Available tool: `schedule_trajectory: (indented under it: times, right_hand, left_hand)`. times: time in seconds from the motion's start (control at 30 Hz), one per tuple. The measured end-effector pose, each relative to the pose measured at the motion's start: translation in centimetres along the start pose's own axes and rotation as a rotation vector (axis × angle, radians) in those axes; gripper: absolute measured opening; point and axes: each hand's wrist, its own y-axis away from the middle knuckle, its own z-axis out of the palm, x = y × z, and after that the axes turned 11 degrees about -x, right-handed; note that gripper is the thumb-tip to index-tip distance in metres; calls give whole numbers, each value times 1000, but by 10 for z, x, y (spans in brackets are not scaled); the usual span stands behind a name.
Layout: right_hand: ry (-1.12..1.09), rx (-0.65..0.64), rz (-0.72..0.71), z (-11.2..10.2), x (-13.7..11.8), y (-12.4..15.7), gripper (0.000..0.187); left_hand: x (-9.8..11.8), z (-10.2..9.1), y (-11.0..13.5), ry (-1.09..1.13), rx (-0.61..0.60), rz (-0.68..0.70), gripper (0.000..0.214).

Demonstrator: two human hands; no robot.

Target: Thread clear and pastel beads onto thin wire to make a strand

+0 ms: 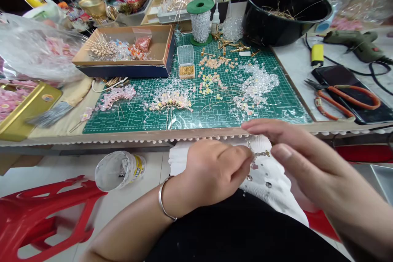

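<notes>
Over my lap, my left hand (219, 168), a silver bangle at its wrist, is closed in a pinch. From its fingertips juts a small beaded wire piece (260, 154) with a yellowish tip; the rest is hidden by the fingers. My right hand (302, 159) is held just to the right, its fingers stretched out and apart from the wire's end. Beneath both hands lies a white cloth (276, 176). On the green cutting mat (135, 120) beyond are a beaded comb (170, 100), a pink beaded piece (116, 97) and loose clear beads (258, 82).
A shallow box (123, 67) of beads, a spool of clear beads (200, 24) and a black basin (285, 16) stand at the back. Orange-handled pliers (346, 94) rest on a phone (331, 77) beside a glue gun (357, 43). Below left are a red stool (61, 213) and a bucket (113, 172).
</notes>
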Motion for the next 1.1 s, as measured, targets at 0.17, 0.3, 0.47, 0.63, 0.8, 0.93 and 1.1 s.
schedule_trajectory:
  times: [0.17, 0.3, 0.47, 0.63, 0.8, 0.93, 1.1]
  right_hand:
    - [-233, -91, -59, 26, 11, -3, 15]
    - [-287, -116, -34, 30, 10, -4, 18]
    - [-220, -174, -15, 24, 4, -4, 18]
    - [-119, -165, -60, 14, 10, 2, 21]
    - [-71, -180, -81, 10, 14, 5, 20]
    - [-58, -126, -59, 12, 13, 5, 24]
    - [-392, -162, 61, 11, 17, 7, 12]
  left_hand:
    - [0, 4, 4, -155, 44, 62, 27]
    - [2, 6, 7, -163, 74, 87, 20]
    - [3, 4, 7, -175, 63, 109, 17]
    - [2, 2, 10, -124, 93, 95, 15]
    - [5, -4, 9, -16, 8, 11, 18]
    - [9, -8, 6, 89, -60, -47, 13]
    - [8, -12, 7, 222, -156, -146, 12]
